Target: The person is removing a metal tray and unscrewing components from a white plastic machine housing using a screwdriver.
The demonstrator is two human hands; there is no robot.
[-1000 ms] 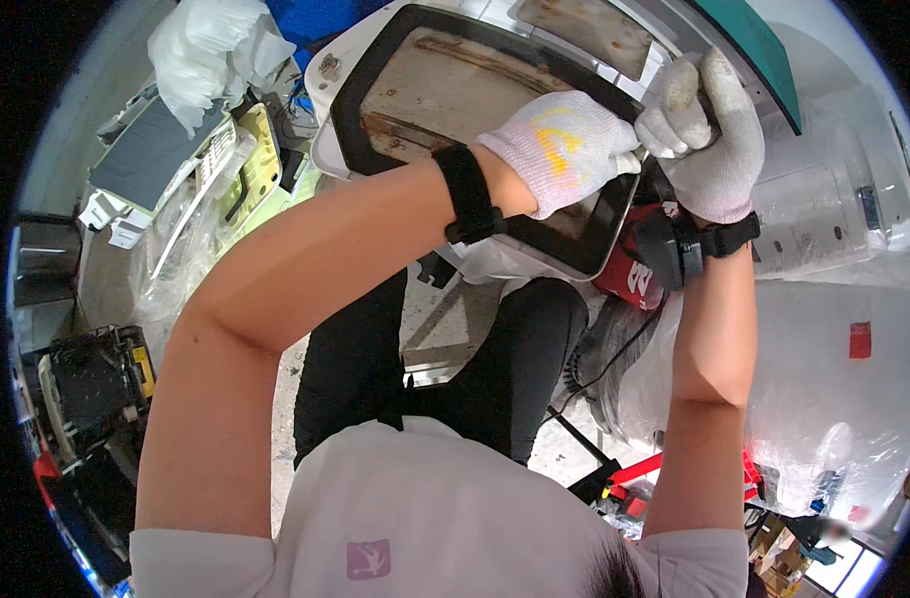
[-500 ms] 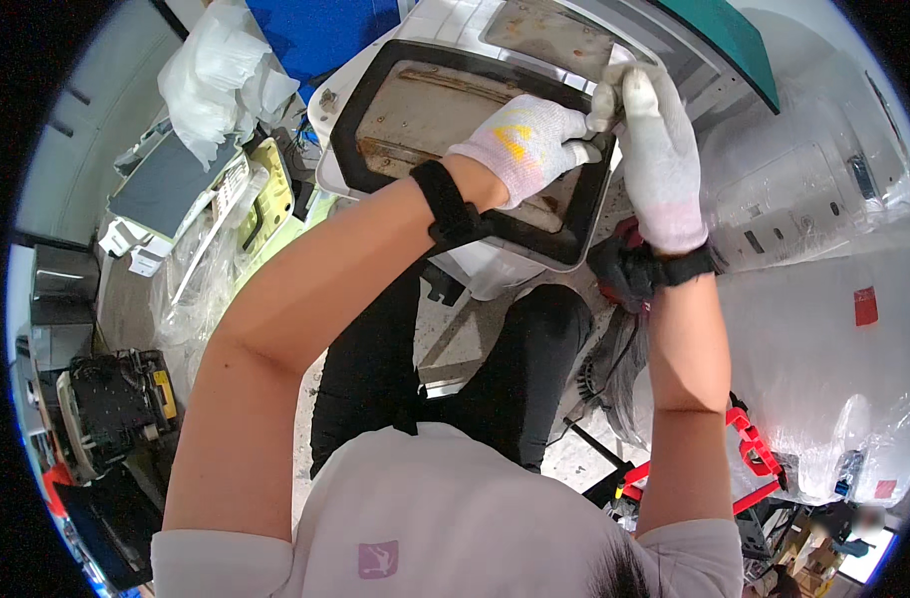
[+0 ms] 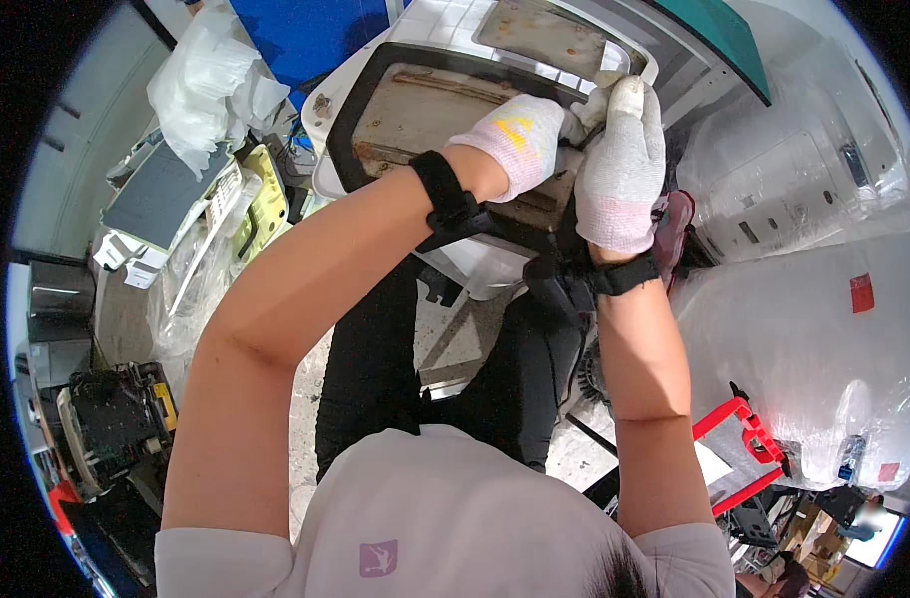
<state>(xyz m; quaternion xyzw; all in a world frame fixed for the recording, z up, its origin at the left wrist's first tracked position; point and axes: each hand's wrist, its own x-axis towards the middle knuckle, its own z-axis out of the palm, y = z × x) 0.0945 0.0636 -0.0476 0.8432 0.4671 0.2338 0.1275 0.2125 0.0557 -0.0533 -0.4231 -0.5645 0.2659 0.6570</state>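
Note:
In front of me lies a white machine casing [image 3: 327, 182] with a black-rimmed opening; the black rim [image 3: 347, 135] surrounds a stained, rusty metal surface [image 3: 415, 112]. My left hand [image 3: 520, 145], in a white knit glove with yellow and pink marks, is over the right half of this opening with its fingers closed. Close beside it, at the rim's right side, my right hand [image 3: 622, 164] wears a similar glove, fingers bent and closed. What the fingertips grip is hidden. Black bands circle both wrists. A smaller stained metal plate [image 3: 542, 40] lies just beyond.
Plastic-wrapped pale panels [image 3: 803, 329] stand at the right, near a red frame [image 3: 749, 439]. At the left, white foam wrapping [image 3: 211, 85] rests by a grey panel [image 3: 166, 189] and a yellow-green part [image 3: 265, 199]. Dark machinery [image 3: 116, 419] sits lower left. A green-topped panel [image 3: 719, 45] rises beyond.
My right hand has shifted left and slightly nearer, closer to the left hand. The left hand's fingers have curled in more; its arm stays almost in place.

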